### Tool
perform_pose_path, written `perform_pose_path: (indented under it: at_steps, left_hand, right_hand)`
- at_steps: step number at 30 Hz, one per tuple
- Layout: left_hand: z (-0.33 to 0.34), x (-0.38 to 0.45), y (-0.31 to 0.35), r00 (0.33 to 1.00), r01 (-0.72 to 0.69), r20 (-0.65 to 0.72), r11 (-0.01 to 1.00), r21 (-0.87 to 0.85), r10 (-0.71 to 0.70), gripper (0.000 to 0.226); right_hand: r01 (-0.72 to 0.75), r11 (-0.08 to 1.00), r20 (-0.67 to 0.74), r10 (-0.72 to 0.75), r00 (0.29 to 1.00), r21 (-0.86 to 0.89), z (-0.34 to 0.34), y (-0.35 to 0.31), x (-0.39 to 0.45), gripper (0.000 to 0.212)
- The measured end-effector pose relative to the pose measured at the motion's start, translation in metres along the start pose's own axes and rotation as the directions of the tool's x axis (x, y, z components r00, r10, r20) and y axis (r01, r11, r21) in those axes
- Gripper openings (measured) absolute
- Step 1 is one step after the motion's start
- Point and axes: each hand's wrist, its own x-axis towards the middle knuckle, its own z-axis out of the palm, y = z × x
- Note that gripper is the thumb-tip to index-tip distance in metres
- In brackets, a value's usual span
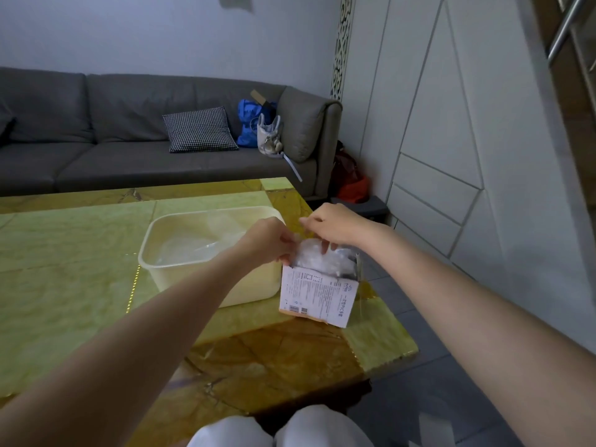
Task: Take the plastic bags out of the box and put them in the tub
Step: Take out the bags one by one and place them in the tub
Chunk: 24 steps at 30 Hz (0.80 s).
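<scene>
A white printed box (319, 295) stands open-topped near the table's right edge. Clear plastic bags (314, 258) fill its mouth. My left hand (269, 240) curls over the box's left top corner and pinches the bags there. Above the opening, my right hand (335, 224) has its fingers bent down, pinching the plastic from the far side. A translucent cream tub (180, 272) sits just left of the box, touching it or nearly so. Some clear plastic (196, 243) lies inside the tub.
The green and amber stone table (80, 259) ends close to the right of the box. A grey sofa (122, 130) with a checked cushion and bags runs along the back. White cabinets (451, 156) stand at right. My knees (277, 429) are at the bottom.
</scene>
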Motion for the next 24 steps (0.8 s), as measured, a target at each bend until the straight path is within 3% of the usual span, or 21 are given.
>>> perform_pose_path:
  at_steps: [3,6,10,14,17,20,22,24]
  left_hand:
    - [-0.002,-0.003,-0.007,1.0,-0.006,0.025,0.999,-0.054,0.008,0.022]
    - [-0.009,-0.003,-0.007,0.999,-0.037,0.014,0.997,-0.06,0.038,0.022]
    - [-0.027,-0.001,-0.001,0.999,-0.05,-0.017,0.972,-0.231,0.047,0.019]
    - [-0.05,0.0,0.014,0.987,-0.087,-0.16,0.872,-0.482,0.01,0.02]
    - [-0.073,-0.001,0.024,0.958,-0.104,-0.268,0.744,-0.66,-0.104,0.017]
    - [-0.09,-0.001,0.027,0.922,-0.108,-0.336,0.709,-0.697,-0.19,0.02]
    - [-0.094,-0.001,0.027,0.894,-0.099,-0.367,0.685,-0.722,-0.257,0.024]
    - [-0.094,-0.002,0.026,0.874,-0.07,-0.355,0.636,-0.769,-0.333,0.026]
  right_hand:
    - [-0.224,0.957,0.108,0.207,0.972,0.182,0.01,0.008,-0.002,0.05]
    - [-0.357,0.901,0.213,0.309,0.927,0.247,0.02,0.012,-0.005,0.056]
    - [-0.41,0.877,0.264,0.345,0.901,0.251,0.024,0.013,-0.006,0.051]
    - [-0.45,0.859,0.333,0.361,0.871,0.243,0.021,0.011,-0.008,0.035]
    - [-0.359,0.922,0.331,0.297,0.896,0.145,0.007,0.005,-0.013,0.026]
    - [-0.182,0.977,-0.005,0.184,0.983,0.111,-0.015,-0.003,-0.007,0.033]
    - [-0.069,0.925,-0.182,0.146,0.972,0.374,-0.032,-0.012,-0.006,0.048]
    - [0.02,0.767,-0.075,0.036,0.997,0.641,-0.043,-0.023,-0.01,0.06]
